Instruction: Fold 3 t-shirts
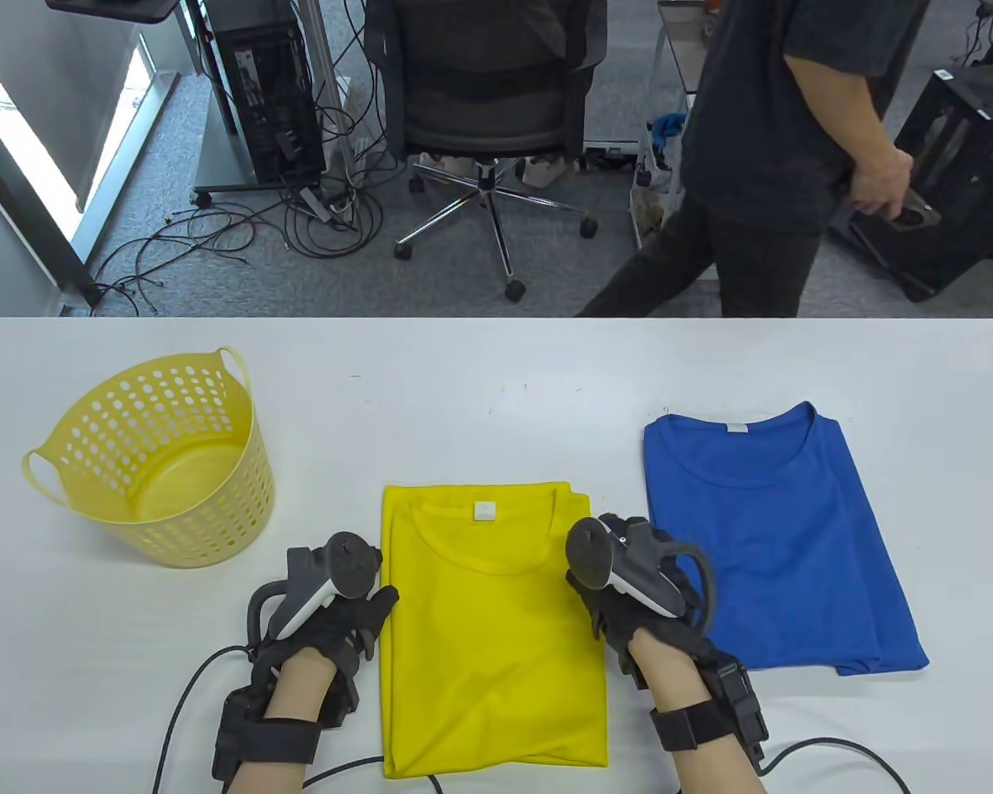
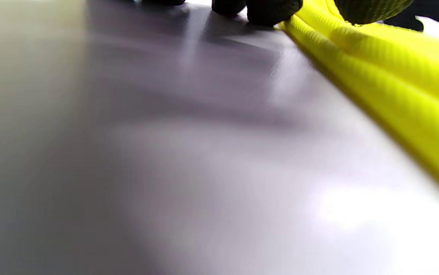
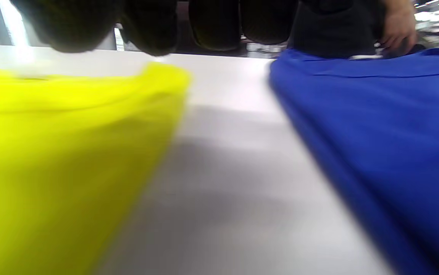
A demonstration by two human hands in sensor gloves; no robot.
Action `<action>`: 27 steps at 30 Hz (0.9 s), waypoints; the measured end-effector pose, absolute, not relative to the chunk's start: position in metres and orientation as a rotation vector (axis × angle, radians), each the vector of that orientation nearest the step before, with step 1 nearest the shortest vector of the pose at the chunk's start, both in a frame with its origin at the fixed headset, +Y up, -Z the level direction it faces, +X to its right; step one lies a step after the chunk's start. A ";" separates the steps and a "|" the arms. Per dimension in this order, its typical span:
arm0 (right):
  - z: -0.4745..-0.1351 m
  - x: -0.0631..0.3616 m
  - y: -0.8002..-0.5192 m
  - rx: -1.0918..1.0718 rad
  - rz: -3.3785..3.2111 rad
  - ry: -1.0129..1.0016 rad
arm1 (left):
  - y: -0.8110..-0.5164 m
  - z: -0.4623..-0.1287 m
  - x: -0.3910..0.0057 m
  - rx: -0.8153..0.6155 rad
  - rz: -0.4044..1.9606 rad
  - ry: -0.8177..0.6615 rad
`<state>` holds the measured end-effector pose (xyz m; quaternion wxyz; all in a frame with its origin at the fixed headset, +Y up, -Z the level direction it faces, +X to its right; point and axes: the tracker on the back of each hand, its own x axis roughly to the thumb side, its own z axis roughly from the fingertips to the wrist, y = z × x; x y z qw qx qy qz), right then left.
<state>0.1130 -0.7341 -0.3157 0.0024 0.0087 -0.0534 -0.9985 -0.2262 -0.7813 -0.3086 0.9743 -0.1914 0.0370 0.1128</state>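
Yellow t-shirt (image 1: 496,628) lies folded near me, between my hands. My left hand (image 1: 331,616) touches its left edge, fingers straight. My right hand (image 1: 629,595) rests at its right edge; its fingers are hidden. Blue t-shirt (image 1: 782,538) lies right.

Left grip (image 1: 331,620) and right grip (image 1: 629,595) low, palms down.

We record the setting as an office or lab workspace. Beyond the white tabletop (image 1: 496,364) we see grey carpet, a mesh office chair (image 1: 486,99), a computer tower (image 1: 269,83) and loose cables (image 1: 215,240) on the floor.
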 end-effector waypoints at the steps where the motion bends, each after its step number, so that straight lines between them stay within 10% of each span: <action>1: -0.318 0.115 -0.738 0.056 -3.099 -0.191 | -0.781 -0.311 -0.226 -0.390 0.246 0.085; 27: -0.351 0.059 -0.770 0.059 -3.024 -0.410 | -0.773 -0.335 -0.177 -0.232 0.048 0.076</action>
